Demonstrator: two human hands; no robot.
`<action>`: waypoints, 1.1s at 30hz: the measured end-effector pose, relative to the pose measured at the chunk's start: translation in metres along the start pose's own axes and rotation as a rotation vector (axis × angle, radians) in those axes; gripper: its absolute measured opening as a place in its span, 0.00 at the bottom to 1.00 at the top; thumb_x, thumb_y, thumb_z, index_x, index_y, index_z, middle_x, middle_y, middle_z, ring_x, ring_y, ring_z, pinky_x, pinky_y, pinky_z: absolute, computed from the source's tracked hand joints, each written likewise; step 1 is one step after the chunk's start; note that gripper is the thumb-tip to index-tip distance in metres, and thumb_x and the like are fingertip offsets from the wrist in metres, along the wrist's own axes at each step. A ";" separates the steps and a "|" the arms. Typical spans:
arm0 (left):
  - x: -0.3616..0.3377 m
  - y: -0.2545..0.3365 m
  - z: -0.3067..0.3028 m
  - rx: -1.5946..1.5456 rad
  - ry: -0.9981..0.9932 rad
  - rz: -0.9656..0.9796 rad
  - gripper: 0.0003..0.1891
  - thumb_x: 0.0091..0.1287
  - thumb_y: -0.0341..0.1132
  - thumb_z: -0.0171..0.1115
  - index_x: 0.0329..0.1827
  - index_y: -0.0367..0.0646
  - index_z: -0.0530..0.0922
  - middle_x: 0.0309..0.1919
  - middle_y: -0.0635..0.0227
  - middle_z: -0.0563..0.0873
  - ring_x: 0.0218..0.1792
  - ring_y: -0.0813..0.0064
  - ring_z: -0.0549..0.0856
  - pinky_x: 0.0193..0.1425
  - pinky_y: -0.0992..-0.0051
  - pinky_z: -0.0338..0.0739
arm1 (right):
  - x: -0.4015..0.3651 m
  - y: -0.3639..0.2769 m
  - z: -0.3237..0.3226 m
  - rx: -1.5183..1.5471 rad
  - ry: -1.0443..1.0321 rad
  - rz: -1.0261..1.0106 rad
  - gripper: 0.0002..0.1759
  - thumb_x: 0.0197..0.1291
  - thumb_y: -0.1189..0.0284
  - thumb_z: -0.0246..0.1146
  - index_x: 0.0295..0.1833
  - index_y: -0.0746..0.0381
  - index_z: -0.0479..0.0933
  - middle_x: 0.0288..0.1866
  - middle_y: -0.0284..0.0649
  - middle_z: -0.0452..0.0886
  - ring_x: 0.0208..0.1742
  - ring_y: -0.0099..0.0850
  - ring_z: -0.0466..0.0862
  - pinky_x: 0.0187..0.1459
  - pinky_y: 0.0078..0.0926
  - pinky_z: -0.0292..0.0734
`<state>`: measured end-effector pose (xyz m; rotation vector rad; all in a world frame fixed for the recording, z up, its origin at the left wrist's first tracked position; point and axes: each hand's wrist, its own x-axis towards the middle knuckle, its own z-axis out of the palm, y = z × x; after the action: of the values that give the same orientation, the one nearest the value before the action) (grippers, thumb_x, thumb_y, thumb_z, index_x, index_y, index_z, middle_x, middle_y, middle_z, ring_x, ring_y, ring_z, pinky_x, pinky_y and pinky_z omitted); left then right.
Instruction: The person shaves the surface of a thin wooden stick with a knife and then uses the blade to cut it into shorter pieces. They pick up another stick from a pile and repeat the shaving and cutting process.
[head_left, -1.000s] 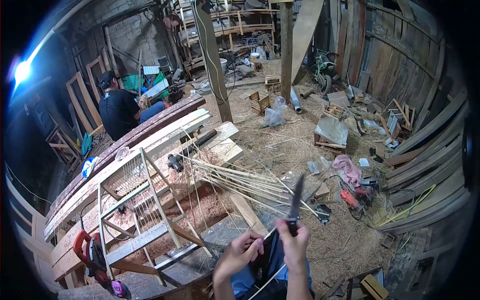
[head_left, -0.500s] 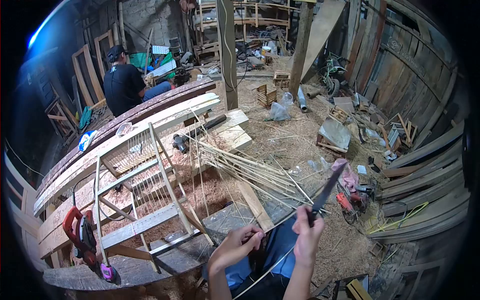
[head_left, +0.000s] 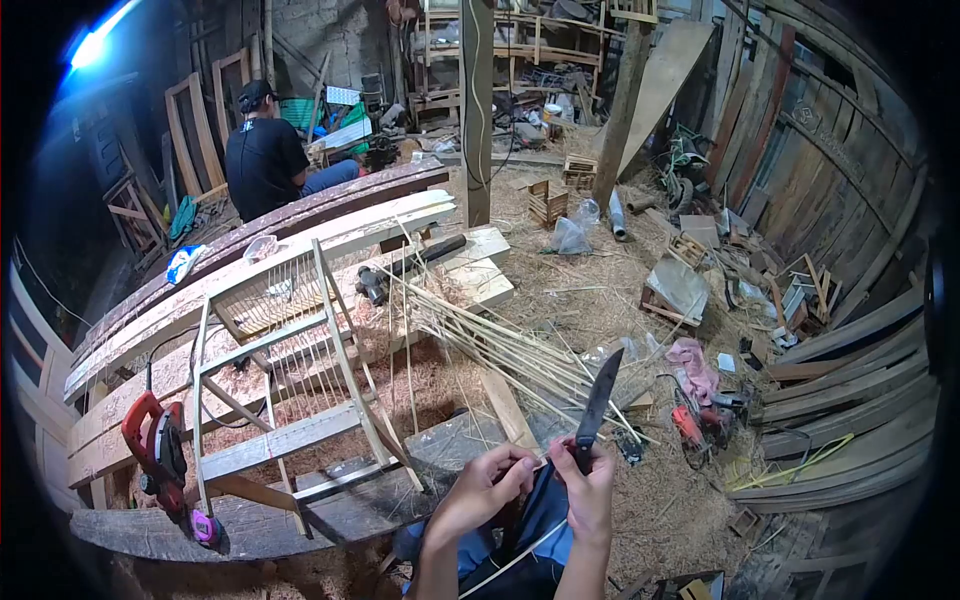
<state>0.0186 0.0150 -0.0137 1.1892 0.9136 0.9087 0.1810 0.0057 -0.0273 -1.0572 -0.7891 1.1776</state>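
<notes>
My right hand (head_left: pixel 586 488) is closed round the dark handle of a knife (head_left: pixel 602 395), whose blade points up and slightly right. Close beside it on the left, my left hand (head_left: pixel 488 492) pinches a thin wooden strip at the fingertips; little of the strip shows there. A pale length of thin strip (head_left: pixel 515 562) slants over my lap below the right hand. Just beyond the hands, a bundle of thin strips (head_left: pixel 500 335) fans out across the boards. Left of them stands a slatted wooden frame (head_left: pixel 285 447) with thin rods in its upper part.
A hammer (head_left: pixel 372 286) lies on pale planks (head_left: pixel 485 285). At the left are a red power tool (head_left: pixel 155 450) and a purple tape measure (head_left: pixel 205 528). Another person (head_left: pixel 262 160) sits behind the long boards. A red tool (head_left: pixel 690 425) and pink cloth (head_left: pixel 690 365) lie on the shavings-covered floor.
The right hand has come in closer to the left, and the knife has turned from leaning right to more upright. The left hand keeps its pinch. The view has shifted slightly.
</notes>
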 end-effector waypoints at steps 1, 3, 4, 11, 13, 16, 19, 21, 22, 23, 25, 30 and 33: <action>0.000 -0.001 0.000 0.002 -0.001 0.002 0.10 0.79 0.34 0.58 0.52 0.34 0.79 0.33 0.71 0.83 0.33 0.84 0.78 0.37 0.81 0.73 | 0.000 0.002 -0.002 0.002 0.000 -0.002 0.11 0.63 0.69 0.76 0.40 0.66 0.85 0.35 0.28 0.84 0.36 0.15 0.77 0.41 0.17 0.70; 0.001 -0.005 -0.001 -0.108 -0.077 -0.035 0.11 0.79 0.35 0.58 0.53 0.35 0.79 0.33 0.70 0.83 0.30 0.85 0.76 0.35 0.82 0.71 | 0.001 0.004 -0.004 0.019 0.011 -0.020 0.10 0.63 0.69 0.76 0.41 0.65 0.86 0.33 0.28 0.83 0.33 0.15 0.76 0.37 0.16 0.68; 0.002 -0.006 -0.001 -0.105 -0.084 -0.035 0.11 0.79 0.35 0.58 0.53 0.35 0.79 0.33 0.70 0.83 0.30 0.85 0.76 0.35 0.82 0.71 | 0.001 0.002 -0.005 0.022 0.017 -0.023 0.10 0.63 0.69 0.76 0.41 0.65 0.86 0.33 0.28 0.83 0.33 0.15 0.76 0.37 0.16 0.68; 0.004 -0.007 0.001 -0.168 -0.110 -0.116 0.11 0.78 0.35 0.61 0.53 0.36 0.79 0.32 0.69 0.83 0.29 0.86 0.75 0.32 0.83 0.68 | 0.004 -0.005 -0.014 0.062 0.034 -0.018 0.10 0.64 0.69 0.75 0.44 0.65 0.86 0.30 0.25 0.80 0.28 0.13 0.71 0.29 0.15 0.62; 0.005 -0.007 0.003 -0.191 -0.087 -0.122 0.11 0.78 0.35 0.62 0.53 0.35 0.79 0.32 0.69 0.83 0.29 0.86 0.75 0.32 0.83 0.68 | 0.004 -0.005 -0.014 0.058 0.026 -0.009 0.10 0.64 0.69 0.75 0.44 0.65 0.86 0.31 0.25 0.80 0.29 0.12 0.71 0.30 0.15 0.62; 0.006 -0.008 0.004 -0.214 -0.014 -0.045 0.10 0.77 0.33 0.63 0.52 0.34 0.79 0.33 0.68 0.83 0.30 0.85 0.75 0.32 0.83 0.68 | 0.003 -0.009 -0.016 0.006 0.017 -0.019 0.14 0.66 0.64 0.74 0.48 0.64 0.86 0.32 0.23 0.79 0.31 0.13 0.71 0.33 0.15 0.63; 0.007 -0.006 0.002 -0.227 0.037 -0.047 0.10 0.77 0.33 0.63 0.53 0.35 0.79 0.35 0.70 0.84 0.32 0.85 0.79 0.35 0.82 0.71 | 0.006 -0.009 -0.020 -0.240 -0.075 -0.180 0.22 0.67 0.58 0.72 0.54 0.66 0.85 0.36 0.27 0.83 0.36 0.17 0.76 0.38 0.19 0.70; 0.006 -0.004 0.004 -0.325 0.097 0.018 0.10 0.75 0.32 0.64 0.52 0.34 0.81 0.35 0.67 0.85 0.30 0.84 0.79 0.33 0.81 0.72 | 0.008 0.001 -0.022 -0.264 -0.159 -0.284 0.25 0.67 0.54 0.70 0.55 0.66 0.85 0.39 0.34 0.87 0.40 0.25 0.82 0.45 0.26 0.74; 0.006 -0.005 0.006 -0.324 0.096 0.018 0.10 0.75 0.32 0.64 0.52 0.34 0.81 0.35 0.67 0.85 0.30 0.84 0.79 0.33 0.81 0.72 | 0.008 -0.001 -0.023 -0.263 -0.158 -0.285 0.25 0.67 0.54 0.70 0.55 0.66 0.85 0.39 0.34 0.87 0.40 0.25 0.82 0.45 0.26 0.74; 0.005 -0.007 0.007 -0.320 0.142 0.042 0.10 0.75 0.31 0.64 0.51 0.33 0.81 0.35 0.65 0.86 0.29 0.84 0.78 0.32 0.81 0.72 | 0.010 -0.005 -0.025 -0.392 -0.205 -0.353 0.24 0.66 0.55 0.70 0.54 0.65 0.85 0.41 0.38 0.88 0.42 0.30 0.84 0.47 0.29 0.75; 0.004 -0.008 0.011 -0.315 0.189 0.066 0.09 0.75 0.31 0.64 0.51 0.33 0.82 0.35 0.64 0.86 0.28 0.83 0.78 0.31 0.80 0.72 | 0.009 -0.015 -0.021 -0.577 -0.249 -0.433 0.21 0.62 0.58 0.72 0.50 0.64 0.87 0.41 0.43 0.88 0.43 0.39 0.85 0.49 0.33 0.76; 0.003 -0.009 0.013 -0.441 0.132 0.130 0.09 0.74 0.29 0.64 0.50 0.33 0.81 0.34 0.62 0.85 0.28 0.81 0.78 0.31 0.81 0.71 | 0.010 -0.008 -0.024 -0.685 -0.208 -0.554 0.20 0.56 0.58 0.76 0.46 0.63 0.88 0.38 0.41 0.88 0.40 0.40 0.84 0.47 0.35 0.75; 0.000 -0.013 0.010 -0.528 0.047 0.085 0.10 0.73 0.30 0.65 0.52 0.34 0.80 0.34 0.64 0.84 0.30 0.82 0.77 0.31 0.83 0.69 | 0.008 -0.015 -0.022 -0.729 -0.196 -0.595 0.20 0.52 0.57 0.78 0.41 0.62 0.88 0.36 0.39 0.87 0.38 0.38 0.83 0.45 0.35 0.74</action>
<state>0.0285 0.0096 -0.0253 0.7571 0.6068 1.1628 0.2085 0.0080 -0.0208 -1.1650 -1.6308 0.4762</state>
